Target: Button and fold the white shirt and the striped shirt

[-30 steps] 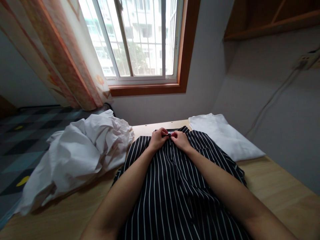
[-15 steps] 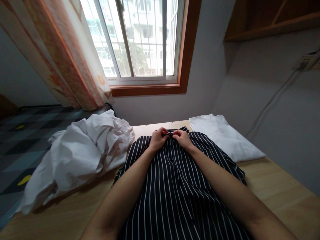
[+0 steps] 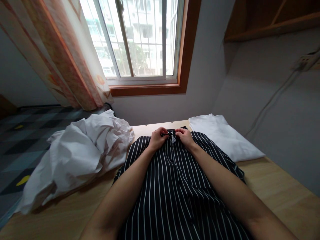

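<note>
A black shirt with white stripes [image 3: 162,186] lies front up on the wooden table, its collar end toward the window. At the collar, my left hand [image 3: 159,137] pinches the left front edge between thumb and fingers. Close beside it, my right hand [image 3: 184,137] pinches the right edge of the neck opening. A narrow gap between the two hands shows a small pale patch inside the collar. The fingertips partly cover the fabric there, and no button can be made out.
Crumpled white cloth [image 3: 85,153] is heaped at the left of the table [image 3: 280,180]. Folded white cloth [image 3: 222,136] lies at the back right. A bed with a checked cover [image 3: 15,146] adjoins on the left, below a curtain [image 3: 65,56]. A cable [image 3: 270,100] hangs along the right wall.
My right hand has shifted slightly right, away from my left, and the collar edges have parted a little, showing the pale patch. My left hand stays nearly in place.
</note>
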### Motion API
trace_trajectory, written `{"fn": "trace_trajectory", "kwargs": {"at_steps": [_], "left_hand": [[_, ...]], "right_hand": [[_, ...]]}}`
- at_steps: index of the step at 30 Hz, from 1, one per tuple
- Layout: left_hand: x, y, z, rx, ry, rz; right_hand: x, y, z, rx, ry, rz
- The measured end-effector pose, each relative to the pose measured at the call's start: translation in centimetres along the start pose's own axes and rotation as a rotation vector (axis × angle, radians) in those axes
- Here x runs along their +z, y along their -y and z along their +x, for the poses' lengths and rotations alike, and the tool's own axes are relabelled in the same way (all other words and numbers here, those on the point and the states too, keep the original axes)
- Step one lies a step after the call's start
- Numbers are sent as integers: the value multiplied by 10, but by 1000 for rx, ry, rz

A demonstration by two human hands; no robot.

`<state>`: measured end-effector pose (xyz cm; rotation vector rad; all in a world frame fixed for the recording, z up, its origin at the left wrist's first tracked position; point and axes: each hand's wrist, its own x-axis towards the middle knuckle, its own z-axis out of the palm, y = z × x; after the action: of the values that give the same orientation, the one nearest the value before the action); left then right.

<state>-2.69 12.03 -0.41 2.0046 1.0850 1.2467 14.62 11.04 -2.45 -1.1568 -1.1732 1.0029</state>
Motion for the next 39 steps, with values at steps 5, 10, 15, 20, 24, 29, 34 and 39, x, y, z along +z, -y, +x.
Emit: {"fn": "trace_trajectory", "kwargs": {"at_steps": [5,10,15,20,24,29,34,39], "left_hand": [[0,1,0,-10,-23,-63],[1,3,1,-10,-40,-85],[2,3,1,-11,-37,-126],[1,1,1,-2,-61,-77],[2,-1,-1,22,-91,-27],[3,-4,-2,72,-104,155],[3,-7,-4,130,-89,306],[3,-7,-5,175,-83,368]], "right_hand": [[-7,8,0,127,80,242],[-8,10,-3,156,127,307],[-6,9,-4,133,141,267],[-5,10,-5,129,106,301],[-4,7,-5,89,138,224],[-2,2,-3,-32,162,39],[0,1,-5,-86,153,-20],[1,3,-7,-91,167,-28]]}}
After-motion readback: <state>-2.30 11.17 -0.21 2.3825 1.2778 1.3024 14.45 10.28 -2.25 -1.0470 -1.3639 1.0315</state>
